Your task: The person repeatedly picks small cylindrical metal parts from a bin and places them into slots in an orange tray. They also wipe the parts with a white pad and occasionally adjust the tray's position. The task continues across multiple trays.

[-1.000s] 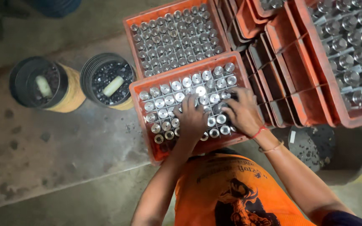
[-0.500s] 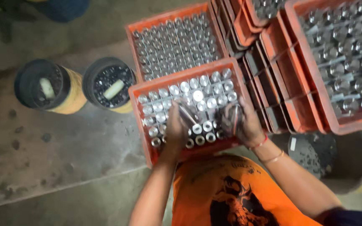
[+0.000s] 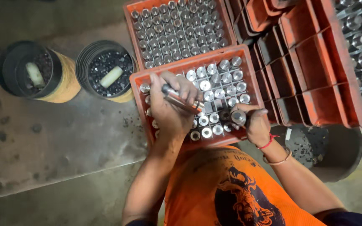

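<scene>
An orange plastic crate (image 3: 140, 79) full of upright shiny metal cylinders (image 3: 218, 81) sits in front of me. My left hand (image 3: 170, 109) is lifted over its left part and grips a metal cylinder (image 3: 181, 100) lying sideways across the fingers. My right hand (image 3: 254, 123) rests at the crate's near right corner, fingers closed on another metal cylinder (image 3: 238, 117) with its round end facing up.
A second orange crate (image 3: 181, 29) of metal cylinders lies behind the first. Stacked empty orange crates (image 3: 311, 71) stand to the right. Two black buckets (image 3: 105, 69) (image 3: 30, 71) with small dark parts stand at left; another dark bucket (image 3: 336, 150) is at right.
Both hands were pressed down among the cylinders in the crate. Now the left hand has lifted with a cylinder, and the right hand has drawn back to the crate's near right corner with one.
</scene>
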